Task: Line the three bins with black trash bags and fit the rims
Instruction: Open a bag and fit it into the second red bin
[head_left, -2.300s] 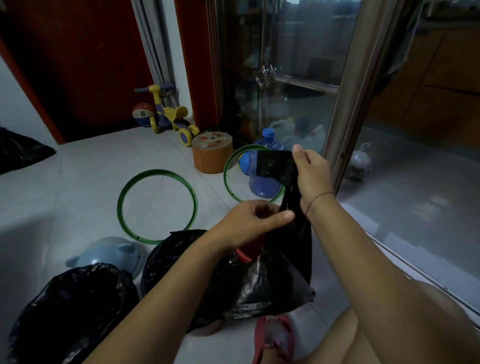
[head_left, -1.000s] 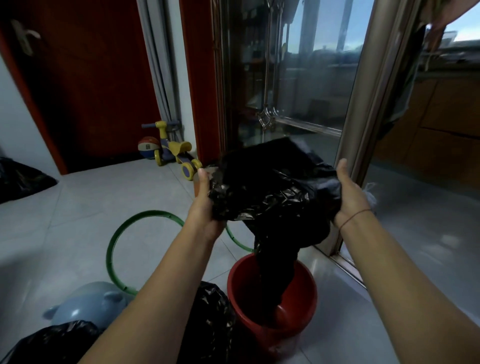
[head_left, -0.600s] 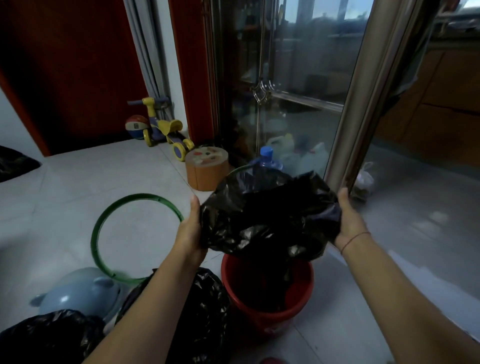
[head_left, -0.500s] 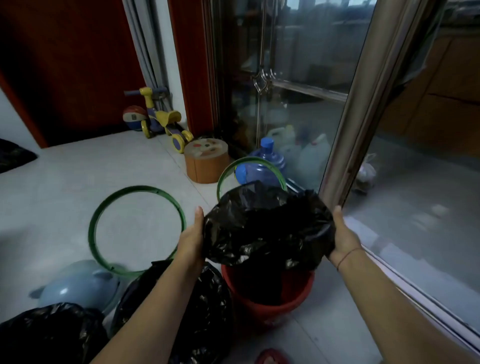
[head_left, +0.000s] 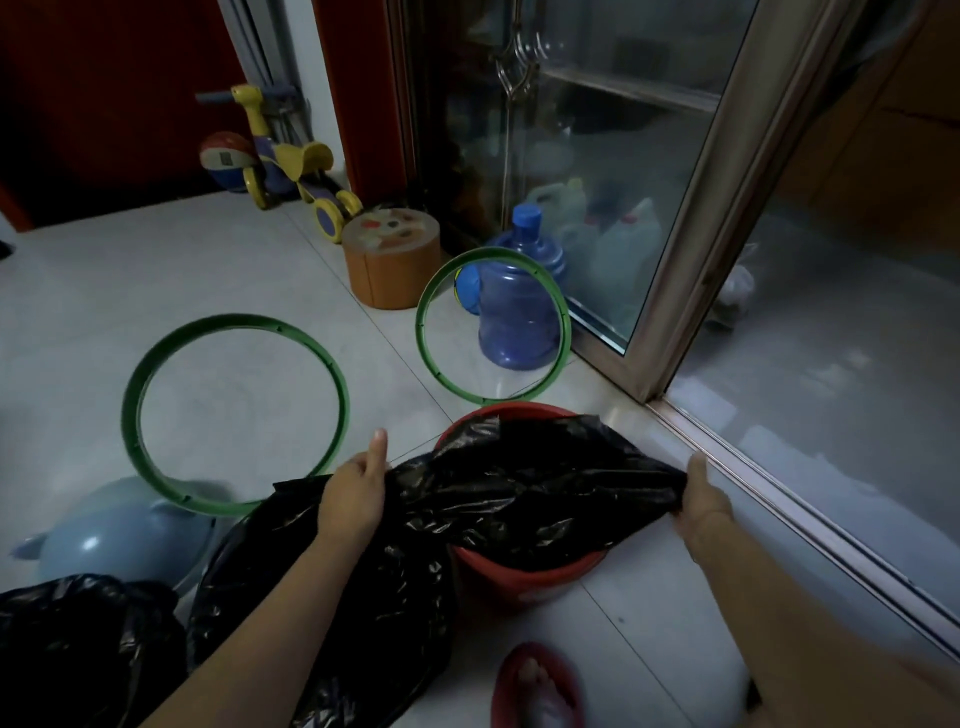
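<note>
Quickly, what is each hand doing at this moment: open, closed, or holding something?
Left hand: closed, holding the left edge of the black bag over the red bin.
Right hand: closed, holding the bag's right edge.

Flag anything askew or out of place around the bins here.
The black trash bag lies bunched across the red bin, the bin's far edge bare, held by the left hand and right hand. Unfitted: the left green rim flat on the floor, the right green rim seemingly leaning on the blue water jug.
</note>
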